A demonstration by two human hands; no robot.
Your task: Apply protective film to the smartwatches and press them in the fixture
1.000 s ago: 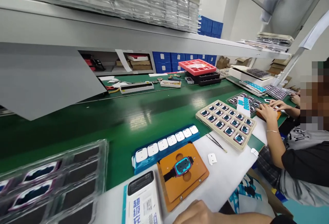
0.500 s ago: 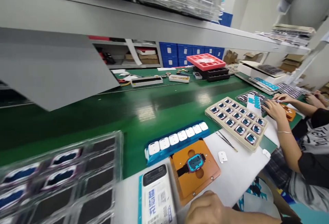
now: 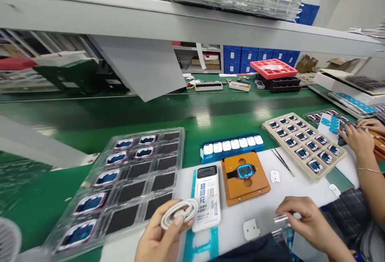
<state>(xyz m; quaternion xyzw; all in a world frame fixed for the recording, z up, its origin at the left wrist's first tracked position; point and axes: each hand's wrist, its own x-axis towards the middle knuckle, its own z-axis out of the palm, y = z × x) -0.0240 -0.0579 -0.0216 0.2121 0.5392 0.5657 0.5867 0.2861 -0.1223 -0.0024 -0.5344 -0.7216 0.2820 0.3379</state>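
Note:
My left hand (image 3: 164, 232) is closed round a coiled white cable (image 3: 179, 213), just left of a white power bank (image 3: 207, 202). In my right hand (image 3: 309, 222), near the front edge of the white mat, is a piece of clear film (image 3: 281, 222) between thumb and fingers. A watch-like part with a teal face (image 3: 245, 171) lies in an orange fixture (image 3: 261, 180). Behind it a blue strip (image 3: 207, 158) carries several white pads. White cut pieces (image 3: 251, 229) and tweezers (image 3: 282, 161) rest on the mat.
A clear tray (image 3: 180, 150) with frames in some pockets stands at left, a beige tray (image 3: 319, 176) at right. A shelf beam (image 3: 192, 23) crosses above. Another person's hands (image 3: 357, 140) work at the far right.
The view has swung left. My left hand has come into view with the coiled cable. My right hand, earlier low by the fixture, is now farther right with clear film in it.

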